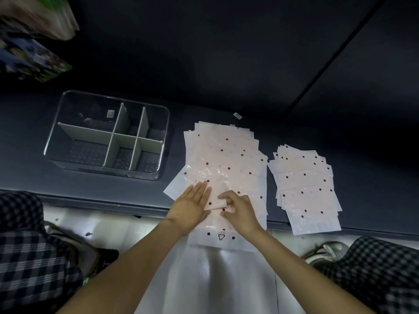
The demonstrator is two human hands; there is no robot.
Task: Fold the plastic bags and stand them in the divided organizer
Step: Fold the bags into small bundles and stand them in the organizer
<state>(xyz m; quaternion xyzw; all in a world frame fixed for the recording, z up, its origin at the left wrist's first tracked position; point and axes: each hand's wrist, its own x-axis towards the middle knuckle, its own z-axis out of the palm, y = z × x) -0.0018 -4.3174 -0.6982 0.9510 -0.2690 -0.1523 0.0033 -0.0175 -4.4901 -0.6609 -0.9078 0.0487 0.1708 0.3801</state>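
A large stack of pale pink plastic bags with dark red dots (226,159) lies on the dark table, its near end hanging over the table edge. My left hand (191,206) lies flat with straight fingers on the top bag. Beside it my right hand (238,208) pinches a partly folded strip of that bag (215,203) between thumb and fingers. The clear divided organizer (68,114) with grey-white partitions stands to the left with no bags in its compartments. A second, smaller stack of dotted bags (306,186) lies to the right.
The dark table (34,175) has its front edge just under my wrists. Colourful boxes or books (34,53) sit at the far left. A small white tag (237,115) lies behind the big stack. Checked-clothed knees and shoes (324,252) are on the pale floor below.
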